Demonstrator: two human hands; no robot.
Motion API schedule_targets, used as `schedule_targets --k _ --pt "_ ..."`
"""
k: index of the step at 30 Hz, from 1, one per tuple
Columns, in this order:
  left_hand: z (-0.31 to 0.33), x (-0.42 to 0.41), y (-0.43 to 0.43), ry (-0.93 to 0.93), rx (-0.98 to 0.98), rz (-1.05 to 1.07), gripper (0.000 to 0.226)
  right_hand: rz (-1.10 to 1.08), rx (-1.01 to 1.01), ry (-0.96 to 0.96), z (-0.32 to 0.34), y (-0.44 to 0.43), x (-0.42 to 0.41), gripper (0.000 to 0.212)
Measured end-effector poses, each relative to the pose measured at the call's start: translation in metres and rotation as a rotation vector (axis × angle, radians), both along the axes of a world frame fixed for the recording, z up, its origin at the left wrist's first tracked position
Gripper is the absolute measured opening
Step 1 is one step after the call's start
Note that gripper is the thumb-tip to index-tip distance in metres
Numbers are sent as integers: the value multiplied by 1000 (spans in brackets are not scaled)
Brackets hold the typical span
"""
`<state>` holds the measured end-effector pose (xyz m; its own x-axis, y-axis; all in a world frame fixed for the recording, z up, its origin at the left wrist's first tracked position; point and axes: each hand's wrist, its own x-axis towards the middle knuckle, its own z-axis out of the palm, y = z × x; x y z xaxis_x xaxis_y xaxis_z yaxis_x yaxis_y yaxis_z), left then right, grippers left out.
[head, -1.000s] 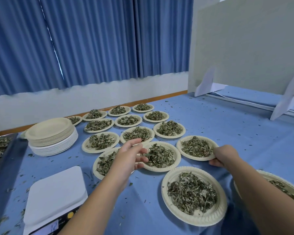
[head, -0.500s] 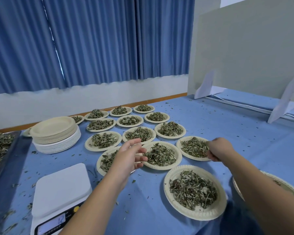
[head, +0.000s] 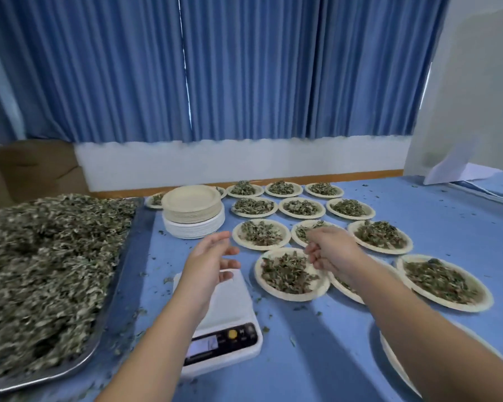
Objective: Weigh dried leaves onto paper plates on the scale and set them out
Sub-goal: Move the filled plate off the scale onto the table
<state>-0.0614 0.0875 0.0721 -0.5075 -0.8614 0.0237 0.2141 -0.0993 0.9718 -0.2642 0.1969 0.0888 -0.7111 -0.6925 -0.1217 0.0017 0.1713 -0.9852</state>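
A white digital scale [head: 228, 320] stands on the blue table with nothing on its platform. My left hand [head: 211, 264] hovers over its far end, fingers spread and holding nothing. My right hand [head: 331, 250] hangs above the filled paper plates [head: 292, 275], fingers loosely curled with nothing visible in them. A metal tray [head: 115, 309] at the left is heaped with dried leaves [head: 41, 268]. A stack of empty plates [head: 192, 210] sits beyond the scale. Several plates of leaves lie in rows at the centre and right; my right forearm partly covers one of them.
A white standing board [head: 471, 97] rises at the right edge of the table. Another plate rim [head: 395, 361] shows under my right arm at the bottom right. Leaf crumbs are scattered over the blue cloth [head: 317, 358]. Blue curtains hang behind.
My view has swung left, bringing the leaf tray and the whole scale into sight. Both hands have drawn back from the filled plates; the left one now hovers over the scale.
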Motion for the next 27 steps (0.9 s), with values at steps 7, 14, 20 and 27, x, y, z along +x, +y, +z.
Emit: schedule_targets --k 7,14,20,27 --pt "-33 61 -65 -105 -47 396 21 204 -25 -155 -7 -71 71 13" --pt "-72 66 -89 -392 -221 437 20 308 31 -24 -2 -145 95 13" --pt "-79 61 -96 -417 -183 434 19 344 124 763 14 -224 97 29" --pt "-77 59 -95 -546 -198 422 18 565 518 1303 24 -289 85 36"
